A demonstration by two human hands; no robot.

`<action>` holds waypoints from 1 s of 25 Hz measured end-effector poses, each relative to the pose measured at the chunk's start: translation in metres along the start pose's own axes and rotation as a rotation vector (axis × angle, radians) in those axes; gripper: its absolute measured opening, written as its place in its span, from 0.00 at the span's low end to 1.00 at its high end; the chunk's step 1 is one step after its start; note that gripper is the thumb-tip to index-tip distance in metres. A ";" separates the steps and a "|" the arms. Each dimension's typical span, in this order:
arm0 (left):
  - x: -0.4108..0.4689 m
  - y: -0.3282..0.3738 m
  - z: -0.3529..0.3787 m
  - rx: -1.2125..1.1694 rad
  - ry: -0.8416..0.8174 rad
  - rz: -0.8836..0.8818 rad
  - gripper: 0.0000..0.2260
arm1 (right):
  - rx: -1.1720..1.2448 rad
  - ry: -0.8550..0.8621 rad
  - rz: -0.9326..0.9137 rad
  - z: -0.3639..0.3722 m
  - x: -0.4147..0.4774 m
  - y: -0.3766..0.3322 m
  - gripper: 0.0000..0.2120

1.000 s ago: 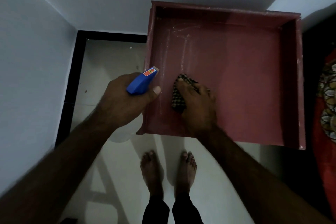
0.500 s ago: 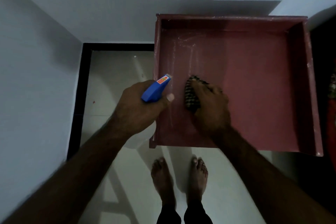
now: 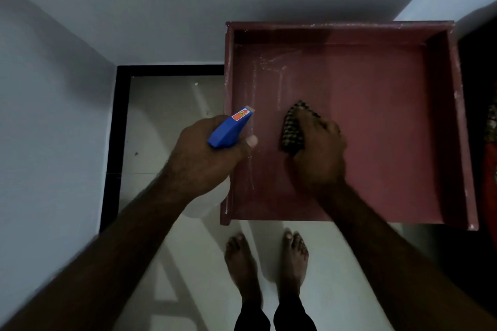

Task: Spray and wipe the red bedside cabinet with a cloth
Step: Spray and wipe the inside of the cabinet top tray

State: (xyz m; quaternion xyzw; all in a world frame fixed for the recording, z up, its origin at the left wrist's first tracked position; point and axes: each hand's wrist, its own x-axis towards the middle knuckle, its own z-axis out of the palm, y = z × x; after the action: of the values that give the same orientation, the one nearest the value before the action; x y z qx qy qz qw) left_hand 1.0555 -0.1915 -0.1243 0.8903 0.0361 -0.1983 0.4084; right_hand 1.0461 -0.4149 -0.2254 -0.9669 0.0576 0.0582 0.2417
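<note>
The red bedside cabinet [image 3: 376, 105] fills the upper right, seen from above, with raised rims on three sides and pale dusty streaks on its left part. My right hand [image 3: 318, 153] presses a bunched checked cloth [image 3: 291, 127] onto the cabinet top, left of the middle. My left hand [image 3: 204, 156] grips a spray bottle with a blue head [image 3: 230, 129] beside the cabinet's left edge, nozzle pointing up and right; its pale body [image 3: 207, 204] shows below my wrist.
White walls meet in a corner at the upper left, edged by a black skirting [image 3: 115, 126]. My bare feet [image 3: 266, 263] stand on the pale tiled floor in front of the cabinet. A patterned red fabric [image 3: 490, 142] lies at the right edge.
The view has shifted, so the cabinet sits lower and further right in frame. My right hand with the cloth has slid a little to the right; the left hand keeps the bottle.
</note>
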 end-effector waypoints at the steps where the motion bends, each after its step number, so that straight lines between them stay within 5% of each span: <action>1: 0.001 0.000 0.000 0.007 0.003 0.002 0.11 | 0.017 0.024 0.060 -0.001 0.001 -0.002 0.41; 7: 0.007 -0.001 -0.003 0.014 0.024 0.007 0.11 | -0.081 -0.180 -0.235 0.003 0.001 -0.011 0.40; 12: 0.012 0.000 -0.005 -0.028 0.031 -0.017 0.15 | 0.022 0.052 0.037 -0.006 0.013 -0.010 0.42; 17: 0.016 0.003 -0.007 -0.016 0.019 0.002 0.15 | -0.050 -0.111 -0.228 0.003 0.013 -0.023 0.37; 22: 0.019 0.001 -0.007 0.012 0.010 -0.007 0.21 | 0.046 0.082 0.183 -0.005 0.026 -0.008 0.43; 25: 0.021 0.003 -0.006 0.039 0.010 0.007 0.21 | -0.002 -0.086 -0.035 0.009 0.025 -0.030 0.41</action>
State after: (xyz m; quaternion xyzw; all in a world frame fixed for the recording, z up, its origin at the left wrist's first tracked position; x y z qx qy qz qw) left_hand 1.0772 -0.1912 -0.1269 0.8992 0.0311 -0.1932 0.3912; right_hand 1.0747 -0.3861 -0.2229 -0.9646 0.0301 0.0956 0.2439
